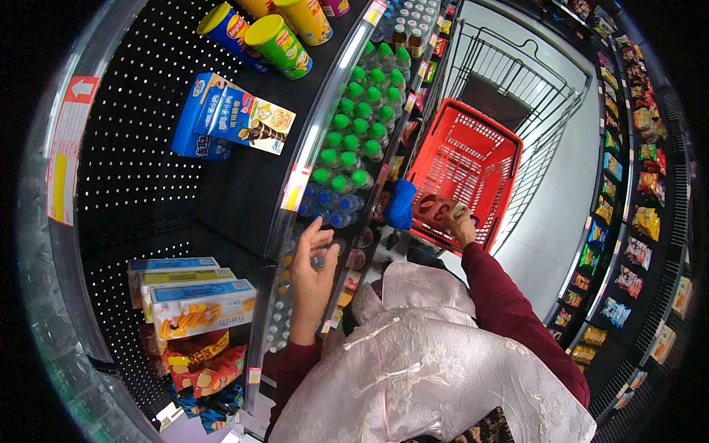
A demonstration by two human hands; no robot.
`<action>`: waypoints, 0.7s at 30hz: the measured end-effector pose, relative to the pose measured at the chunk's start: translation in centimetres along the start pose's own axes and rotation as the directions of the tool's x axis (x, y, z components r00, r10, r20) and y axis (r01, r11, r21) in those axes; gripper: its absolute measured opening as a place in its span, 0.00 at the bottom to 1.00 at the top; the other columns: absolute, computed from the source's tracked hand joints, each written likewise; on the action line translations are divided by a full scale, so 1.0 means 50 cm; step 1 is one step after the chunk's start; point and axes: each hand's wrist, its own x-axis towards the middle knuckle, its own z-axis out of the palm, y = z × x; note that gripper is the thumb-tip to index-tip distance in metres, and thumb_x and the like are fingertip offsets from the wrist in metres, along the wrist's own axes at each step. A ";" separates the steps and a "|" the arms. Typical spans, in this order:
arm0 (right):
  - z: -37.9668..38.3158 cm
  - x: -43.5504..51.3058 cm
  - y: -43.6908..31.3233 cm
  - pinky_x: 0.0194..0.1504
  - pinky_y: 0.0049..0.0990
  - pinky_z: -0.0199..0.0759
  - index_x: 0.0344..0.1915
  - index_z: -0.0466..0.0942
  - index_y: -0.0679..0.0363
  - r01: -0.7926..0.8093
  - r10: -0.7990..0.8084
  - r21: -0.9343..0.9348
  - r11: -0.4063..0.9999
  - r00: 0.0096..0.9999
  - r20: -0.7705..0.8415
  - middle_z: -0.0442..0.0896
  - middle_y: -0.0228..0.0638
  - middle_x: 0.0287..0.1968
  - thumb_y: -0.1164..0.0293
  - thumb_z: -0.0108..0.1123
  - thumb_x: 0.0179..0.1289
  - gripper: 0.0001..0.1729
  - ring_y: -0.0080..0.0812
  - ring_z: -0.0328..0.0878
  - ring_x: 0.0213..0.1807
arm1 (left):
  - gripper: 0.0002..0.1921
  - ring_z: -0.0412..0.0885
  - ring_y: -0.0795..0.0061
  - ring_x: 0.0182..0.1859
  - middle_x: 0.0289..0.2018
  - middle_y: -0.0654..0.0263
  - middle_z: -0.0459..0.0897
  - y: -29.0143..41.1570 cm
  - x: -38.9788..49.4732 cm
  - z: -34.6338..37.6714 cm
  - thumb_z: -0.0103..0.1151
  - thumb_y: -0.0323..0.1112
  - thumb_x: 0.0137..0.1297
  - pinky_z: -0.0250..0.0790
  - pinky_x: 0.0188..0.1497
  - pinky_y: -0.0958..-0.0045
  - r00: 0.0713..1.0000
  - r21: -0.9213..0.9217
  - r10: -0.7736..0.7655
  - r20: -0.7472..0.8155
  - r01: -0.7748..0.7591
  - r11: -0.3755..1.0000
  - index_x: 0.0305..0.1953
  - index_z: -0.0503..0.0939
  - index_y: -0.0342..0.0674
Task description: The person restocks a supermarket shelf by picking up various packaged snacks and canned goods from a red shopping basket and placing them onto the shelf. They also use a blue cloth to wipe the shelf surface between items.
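My right hand (464, 226) grips one end of a reddish-brown snack package (435, 211) over the near end of a red plastic shopping basket (465, 160). Perforated walls and floor show inside the basket, which sits in a wire shopping cart (545, 133). Beside the package is a rounded blue object (400, 205) whose kind I cannot tell. My left hand (316, 277) is raised with fingers apart, holding nothing. It is near the shelf edge, just below blue-capped bottles (335, 207) in this view. Green-capped bottles (360, 122) stand in rows beyond them.
On the left shelf are chip canisters (279, 47), blue wafer-roll boxes (238, 116), pastry boxes (202, 307) and red snack bags (205, 365). Across the white aisle floor (532, 260), another shelf holds bagged snacks (647, 221). The cart stands against the left shelving.
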 end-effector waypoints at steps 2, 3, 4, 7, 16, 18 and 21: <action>-0.019 -0.002 0.012 0.49 0.46 0.80 0.65 0.63 0.66 0.011 -0.011 -0.037 0.999 1.000 0.016 0.82 0.64 0.48 0.46 0.67 0.59 0.45 0.60 0.84 0.48 | 0.26 0.82 0.67 0.53 0.52 0.55 0.83 -0.007 0.009 -0.006 0.60 0.26 0.68 0.74 0.53 0.67 0.999 -0.011 0.011 -0.031 -0.011 1.000 0.67 0.70 0.37; -0.036 -0.004 0.017 0.50 0.49 0.78 0.63 0.63 0.66 0.009 -0.009 -0.017 1.000 0.999 0.046 0.81 0.66 0.49 0.46 0.67 0.59 0.44 0.63 0.82 0.49 | 0.25 0.83 0.67 0.53 0.52 0.55 0.83 -0.010 0.015 -0.010 0.60 0.26 0.68 0.74 0.53 0.67 0.998 0.007 0.018 -0.052 -0.017 1.000 0.66 0.71 0.37; -0.050 -0.005 0.015 0.51 0.51 0.76 0.62 0.63 0.66 -0.007 0.006 0.017 1.000 0.998 0.062 0.79 0.69 0.51 0.46 0.66 0.59 0.44 0.66 0.80 0.51 | 0.23 0.82 0.68 0.52 0.52 0.56 0.83 -0.013 0.019 -0.013 0.60 0.26 0.69 0.74 0.52 0.69 0.994 0.029 0.050 -0.093 -0.048 0.998 0.65 0.72 0.37; -0.095 -0.011 -0.040 0.46 0.47 0.77 0.56 0.71 0.69 0.133 -0.133 -0.003 0.991 0.991 -0.006 0.84 0.61 0.40 0.53 0.66 0.63 0.33 0.58 0.84 0.44 | 0.22 0.82 0.68 0.51 0.51 0.57 0.83 -0.023 0.043 -0.032 0.60 0.27 0.69 0.74 0.51 0.70 0.983 0.018 0.071 -0.167 -0.069 0.997 0.64 0.73 0.37; -0.295 -0.185 -0.570 0.49 0.25 0.77 0.66 0.71 0.58 0.711 -0.800 0.513 0.482 0.596 -0.075 0.83 0.37 0.54 0.71 0.59 0.72 0.24 0.28 0.80 0.53 | 0.26 0.81 0.68 0.55 0.55 0.54 0.79 -0.035 0.168 -0.076 0.60 0.30 0.70 0.73 0.54 0.70 0.940 -0.099 0.034 -0.339 -0.072 0.992 0.68 0.68 0.40; -0.312 -0.235 -0.691 0.51 0.27 0.76 0.68 0.71 0.57 0.789 -0.898 0.526 0.319 0.428 -0.098 0.81 0.38 0.57 0.72 0.61 0.70 0.27 0.30 0.78 0.56 | 0.28 0.81 0.68 0.54 0.54 0.53 0.81 -0.027 0.188 -0.087 0.61 0.31 0.70 0.74 0.54 0.69 0.933 -0.112 0.003 -0.360 -0.047 0.993 0.69 0.67 0.40; -0.315 -0.286 -0.835 0.55 0.33 0.75 0.69 0.70 0.56 0.878 -0.970 0.473 0.080 0.178 -0.165 0.79 0.41 0.60 0.71 0.63 0.67 0.31 0.36 0.76 0.60 | 0.33 0.80 0.66 0.56 0.52 0.48 0.81 -0.019 0.221 -0.095 0.62 0.32 0.69 0.76 0.54 0.68 0.928 -0.202 -0.026 -0.371 -0.053 0.978 0.73 0.62 0.40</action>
